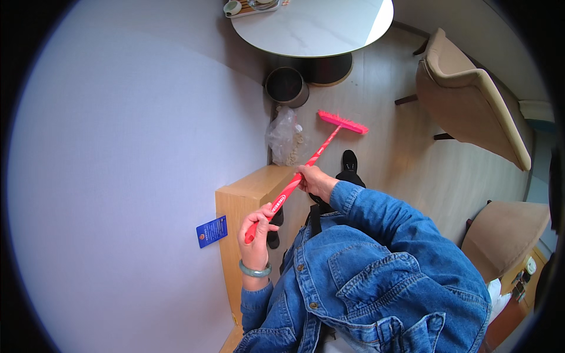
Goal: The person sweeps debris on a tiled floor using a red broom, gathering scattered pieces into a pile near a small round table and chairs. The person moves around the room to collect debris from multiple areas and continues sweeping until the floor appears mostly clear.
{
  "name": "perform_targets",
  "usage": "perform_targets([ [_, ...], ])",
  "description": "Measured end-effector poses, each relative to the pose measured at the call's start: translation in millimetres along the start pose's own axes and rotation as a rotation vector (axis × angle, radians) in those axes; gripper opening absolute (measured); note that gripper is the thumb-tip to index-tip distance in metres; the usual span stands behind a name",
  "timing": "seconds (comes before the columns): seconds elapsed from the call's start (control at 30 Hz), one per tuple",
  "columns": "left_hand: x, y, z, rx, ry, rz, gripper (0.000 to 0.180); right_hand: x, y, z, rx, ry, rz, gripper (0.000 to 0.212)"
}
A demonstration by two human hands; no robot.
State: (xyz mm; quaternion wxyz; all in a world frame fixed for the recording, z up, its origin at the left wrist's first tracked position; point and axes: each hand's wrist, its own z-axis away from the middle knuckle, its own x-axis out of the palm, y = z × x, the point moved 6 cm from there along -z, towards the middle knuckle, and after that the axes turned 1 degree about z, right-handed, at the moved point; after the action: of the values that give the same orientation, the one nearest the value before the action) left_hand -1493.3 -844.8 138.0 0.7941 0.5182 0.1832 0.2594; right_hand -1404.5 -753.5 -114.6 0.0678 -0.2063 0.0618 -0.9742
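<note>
A broom with a red handle and a pink bristle head [347, 123] slants away from me, its head down on the floor. My left hand [256, 230] is closed round the top end of the handle, a green bangle on that wrist. Farther down the same handle, my right hand [313, 180] grips it too. Left of the broom head, a clear plastic bag [283, 136] lies against the wall, with pale, curled stuff beside or in it that I cannot make out.
A dark round bin [286, 86] stands beyond the bag, near a round marble-look table [312, 28]. To the right are a beige chair [471, 94] and a second beige seat [503, 235]. A low wooden cabinet [253, 188] lines the left wall, beside a blue card [212, 232].
</note>
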Motion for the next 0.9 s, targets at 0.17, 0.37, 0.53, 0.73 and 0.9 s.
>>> perform_targets([
  [0.17, 13.8, -5.2, 4.0, 0.103, -0.165, -0.041, 0.010, -15.5, -2.1, 0.4, -0.119, 0.049, -0.078, 0.014],
  [0.37, 13.2, -57.8, -8.2, 0.011, -0.092, 0.027, 0.007, -34.9, -3.8, -47.0, -0.165, 0.227, -0.027, 0.015],
  [0.53, -34.2, -56.4, 21.0, 0.017, -0.014, -0.028, 0.005, 18.0, 48.6, -65.7, -0.118, 0.129, -0.024, 0.018],
  [0.73, -57.2, -6.5, 49.2, 0.248, -0.218, -0.277, 0.018, 72.1, 78.9, -27.4, -0.127, 0.002, -0.011, 0.020],
  [0.9, -47.5, 14.1, 56.7, 0.325, -0.381, -0.277, 0.024, 57.8, 70.2, 6.7, -0.125, -0.064, -0.098, 0.021],
])
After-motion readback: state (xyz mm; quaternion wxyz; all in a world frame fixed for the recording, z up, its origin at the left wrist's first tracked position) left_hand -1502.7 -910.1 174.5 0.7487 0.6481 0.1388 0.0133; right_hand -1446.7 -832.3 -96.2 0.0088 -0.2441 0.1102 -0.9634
